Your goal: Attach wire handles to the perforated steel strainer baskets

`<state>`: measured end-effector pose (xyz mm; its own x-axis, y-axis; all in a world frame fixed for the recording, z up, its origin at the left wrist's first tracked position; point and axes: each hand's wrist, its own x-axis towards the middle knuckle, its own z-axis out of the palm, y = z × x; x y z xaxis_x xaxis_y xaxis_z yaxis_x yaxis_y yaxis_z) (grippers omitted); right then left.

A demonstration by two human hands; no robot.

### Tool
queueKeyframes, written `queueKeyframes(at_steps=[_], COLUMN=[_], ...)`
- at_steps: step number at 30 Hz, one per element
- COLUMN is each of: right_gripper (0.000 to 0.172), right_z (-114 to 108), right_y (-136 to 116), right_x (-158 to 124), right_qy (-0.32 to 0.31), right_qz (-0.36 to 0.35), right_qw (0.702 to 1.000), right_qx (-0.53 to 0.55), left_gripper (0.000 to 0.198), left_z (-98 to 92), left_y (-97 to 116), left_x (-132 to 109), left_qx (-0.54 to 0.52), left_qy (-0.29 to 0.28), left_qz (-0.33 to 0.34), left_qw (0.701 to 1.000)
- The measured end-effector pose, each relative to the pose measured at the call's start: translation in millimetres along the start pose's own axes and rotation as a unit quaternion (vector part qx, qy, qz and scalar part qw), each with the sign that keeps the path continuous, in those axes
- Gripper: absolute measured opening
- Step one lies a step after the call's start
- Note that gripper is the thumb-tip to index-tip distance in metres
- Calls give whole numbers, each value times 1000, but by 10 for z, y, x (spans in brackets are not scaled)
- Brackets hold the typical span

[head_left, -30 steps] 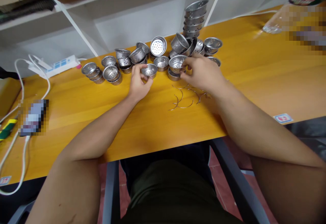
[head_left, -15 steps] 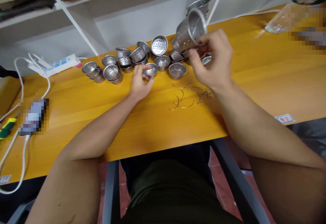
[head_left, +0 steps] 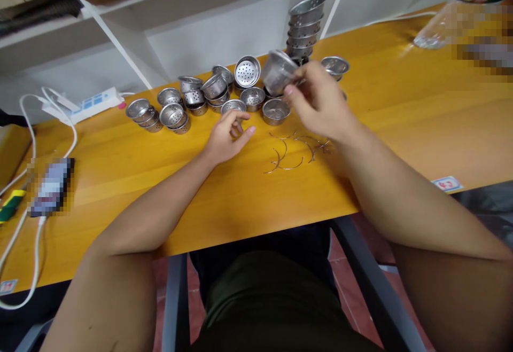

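Observation:
In my right hand is a small perforated metal cup, tilted and gripped at its rim, slightly blurred. It hangs over other cups on the table. My left hand has its fingers apart and holds nothing. Just beyond those fingers stands a shallow metal cup, partly covered by the hand. An upright cup sits between the two hands. Behind my right hand rises a tall stack of nested cups. Several thin curved wires lie in front of the cups.
More perforated cups stand, some stacked, along the back left of the wooden table. A power strip, a phone and white cables are at the left. A clear bottle lies at the back right; shelving backs the table.
My right hand has lowered the held cup and moved it left, uncovering the tall stack. My left hand has drawn back from the shallow cup and its fingers have spread.

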<state>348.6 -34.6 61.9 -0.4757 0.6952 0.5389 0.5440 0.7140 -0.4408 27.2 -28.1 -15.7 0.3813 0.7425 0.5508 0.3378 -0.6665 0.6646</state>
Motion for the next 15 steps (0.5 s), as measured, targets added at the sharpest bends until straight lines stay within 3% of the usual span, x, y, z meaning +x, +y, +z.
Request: queueKeyframes(at_steps=[2, 5, 8, 10, 13, 15], right_gripper=[56, 34, 25, 34, 53, 51], right_z=[68, 223, 370, 397, 299, 187], right_y=[-132, -283, -325, -329, -294, -192], right_x=[-25, -48, -43, -30, -22, -38], right_qy=[7, -52, -68, -51, 3, 44], right_qz=[22, 2, -22, -25, 14, 52], right_qw=[1000, 998, 997, 998, 1000, 997], right_qx=[-13, -20, -21, -7, -3, -40], left_gripper=[68, 105, 101, 97, 105, 110], left_z=[48, 66, -24, -132, -308, -394], left_y=[-53, -117, -163, -216, -341, -434], left_x=[-9, 5, 65, 122, 210, 255], left_qx=[-64, -51, 22, 54, 78, 76], left_qy=[-1, 26, 40, 59, 144, 209], left_qz=[-7, 34, 92, 103, 72, 43], left_qw=[998, 998, 995, 991, 984, 974])
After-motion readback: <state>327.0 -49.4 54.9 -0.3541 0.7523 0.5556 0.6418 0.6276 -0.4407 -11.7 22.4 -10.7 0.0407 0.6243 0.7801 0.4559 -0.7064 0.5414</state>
